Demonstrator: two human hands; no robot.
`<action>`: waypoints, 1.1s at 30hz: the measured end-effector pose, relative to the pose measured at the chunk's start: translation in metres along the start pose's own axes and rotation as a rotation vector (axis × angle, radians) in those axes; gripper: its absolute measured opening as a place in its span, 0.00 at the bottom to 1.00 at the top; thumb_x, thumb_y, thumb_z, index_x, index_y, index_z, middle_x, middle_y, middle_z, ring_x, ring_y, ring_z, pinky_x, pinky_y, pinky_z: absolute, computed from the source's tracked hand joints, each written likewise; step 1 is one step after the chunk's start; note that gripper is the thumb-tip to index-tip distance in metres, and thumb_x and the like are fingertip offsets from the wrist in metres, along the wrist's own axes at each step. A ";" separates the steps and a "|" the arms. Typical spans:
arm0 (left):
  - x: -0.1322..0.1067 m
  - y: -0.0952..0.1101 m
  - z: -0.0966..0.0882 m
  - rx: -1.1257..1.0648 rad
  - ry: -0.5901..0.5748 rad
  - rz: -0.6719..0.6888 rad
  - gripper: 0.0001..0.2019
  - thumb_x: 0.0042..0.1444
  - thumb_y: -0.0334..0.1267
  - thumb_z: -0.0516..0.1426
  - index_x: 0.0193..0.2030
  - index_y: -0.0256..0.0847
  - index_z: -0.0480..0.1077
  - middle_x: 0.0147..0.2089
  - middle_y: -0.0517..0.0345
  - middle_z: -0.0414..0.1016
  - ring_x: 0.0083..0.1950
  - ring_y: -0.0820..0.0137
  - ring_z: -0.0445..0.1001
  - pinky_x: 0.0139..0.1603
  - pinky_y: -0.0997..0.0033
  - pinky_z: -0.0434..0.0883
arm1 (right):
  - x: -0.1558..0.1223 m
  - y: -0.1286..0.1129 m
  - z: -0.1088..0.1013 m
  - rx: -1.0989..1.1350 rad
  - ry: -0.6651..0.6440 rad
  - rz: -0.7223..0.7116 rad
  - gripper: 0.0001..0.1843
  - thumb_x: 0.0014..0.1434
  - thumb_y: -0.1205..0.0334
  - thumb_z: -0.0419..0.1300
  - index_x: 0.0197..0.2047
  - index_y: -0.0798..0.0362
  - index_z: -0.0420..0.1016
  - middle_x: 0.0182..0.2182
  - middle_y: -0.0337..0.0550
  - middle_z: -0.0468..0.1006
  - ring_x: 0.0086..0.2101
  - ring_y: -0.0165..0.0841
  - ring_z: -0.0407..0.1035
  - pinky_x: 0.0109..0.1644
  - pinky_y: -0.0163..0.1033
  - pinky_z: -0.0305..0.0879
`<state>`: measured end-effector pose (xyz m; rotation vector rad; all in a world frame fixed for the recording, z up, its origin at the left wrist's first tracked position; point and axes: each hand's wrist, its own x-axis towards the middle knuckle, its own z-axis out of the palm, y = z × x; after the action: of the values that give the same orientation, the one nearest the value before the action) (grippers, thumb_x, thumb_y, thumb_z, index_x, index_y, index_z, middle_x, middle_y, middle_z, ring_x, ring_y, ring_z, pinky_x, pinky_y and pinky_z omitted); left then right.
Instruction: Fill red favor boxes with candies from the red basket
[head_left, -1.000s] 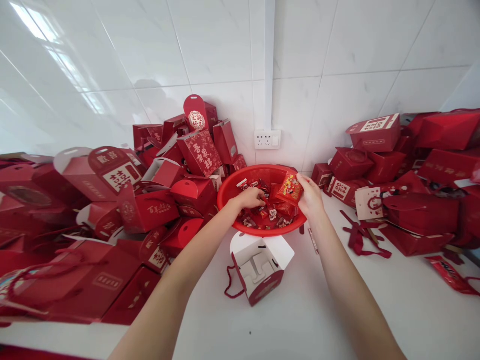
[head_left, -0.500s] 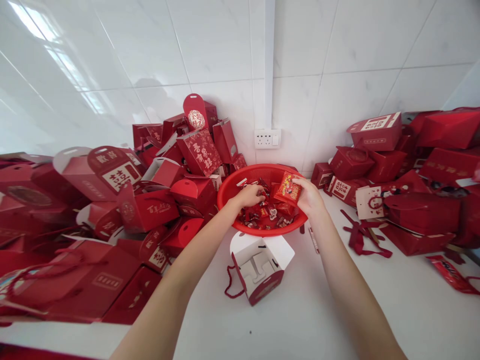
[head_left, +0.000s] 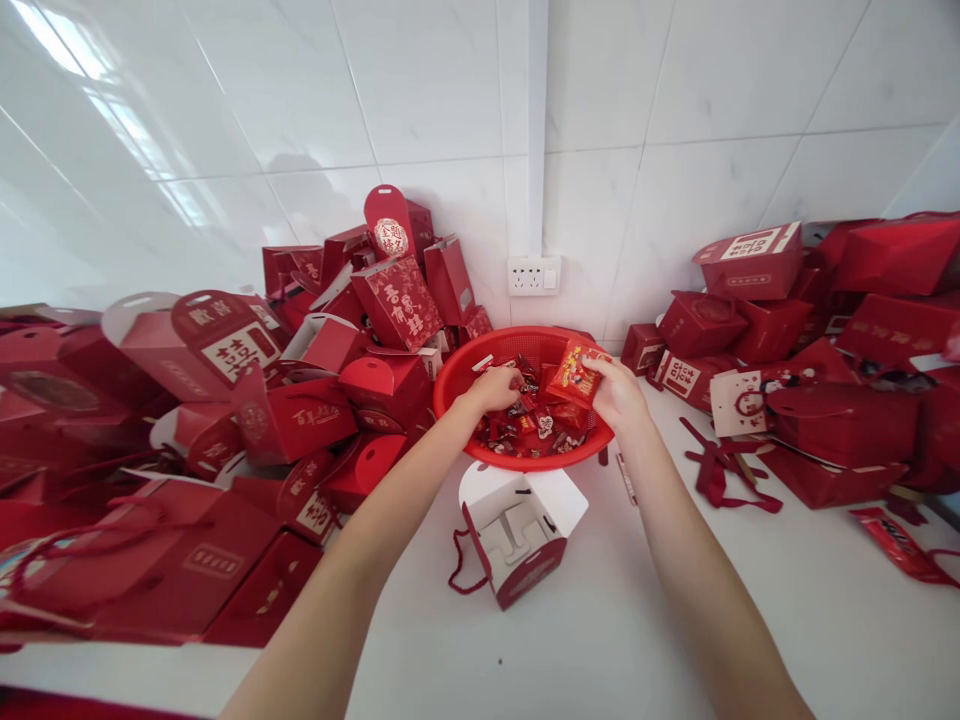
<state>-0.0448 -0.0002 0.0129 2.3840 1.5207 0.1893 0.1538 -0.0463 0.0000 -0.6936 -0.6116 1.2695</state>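
Observation:
My right hand (head_left: 619, 392) grips a red snack packet (head_left: 577, 374) with yellow print, holding it over the right side of a red plastic basket (head_left: 517, 463). Inside the basket lie wrapped sweets (head_left: 545, 426) and more red packets. My left hand (head_left: 496, 389) reaches over the left side of the basket with its fingers curled down among the sweets; whatever they hold is hidden. Just in front of the basket stands a red gift box (head_left: 531, 570), its white lids spread open and nothing but bare white walls inside. A dark red cord handle (head_left: 459, 572) hangs at its left.
Red gift boxes (head_left: 292, 415) are piled high on the left, and another pile of boxes (head_left: 840, 425) fills the right. A dark red ribbon (head_left: 720, 470) and a red wrapper (head_left: 900, 543) lie on the white table (head_left: 600, 620). Behind is a tiled wall with a socket (head_left: 534, 276).
The red packet in my right hand has turned and tilted a little. My left hand has shifted slightly among the sweets, its fingers curled more. The open box stays put.

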 end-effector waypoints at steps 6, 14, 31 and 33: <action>-0.007 0.005 -0.001 0.001 -0.313 -0.001 0.09 0.47 0.42 0.67 0.33 0.39 0.80 0.33 0.55 0.82 0.35 0.64 0.79 0.39 0.71 0.74 | -0.003 -0.001 0.005 0.012 0.009 -0.040 0.12 0.38 0.71 0.72 0.27 0.50 0.77 0.26 0.36 0.84 0.30 0.36 0.79 0.41 0.43 0.78; -0.007 0.005 0.002 0.111 -0.554 -0.109 0.17 0.27 0.37 0.73 0.26 0.39 0.75 0.26 0.56 0.79 0.29 0.64 0.77 0.30 0.73 0.72 | -0.004 -0.001 0.005 0.011 0.017 -0.040 0.13 0.38 0.72 0.72 0.27 0.50 0.76 0.25 0.35 0.84 0.29 0.35 0.78 0.42 0.43 0.77; -0.009 0.009 -0.001 0.068 -0.561 -0.071 0.17 0.33 0.30 0.66 0.36 0.40 0.79 0.30 0.57 0.80 0.33 0.63 0.78 0.33 0.72 0.74 | -0.007 -0.002 0.007 0.039 0.030 -0.045 0.12 0.38 0.71 0.71 0.26 0.50 0.76 0.24 0.36 0.83 0.28 0.34 0.78 0.38 0.41 0.77; -0.010 0.010 0.000 0.023 -0.617 -0.065 0.14 0.34 0.29 0.65 0.33 0.40 0.78 0.28 0.57 0.80 0.32 0.63 0.78 0.32 0.71 0.74 | -0.006 -0.002 0.007 0.041 0.037 -0.045 0.11 0.38 0.72 0.71 0.25 0.50 0.75 0.24 0.35 0.83 0.28 0.34 0.78 0.37 0.40 0.77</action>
<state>-0.0402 -0.0128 0.0165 2.1148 1.2901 -0.5319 0.1486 -0.0516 0.0054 -0.6640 -0.5666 1.2216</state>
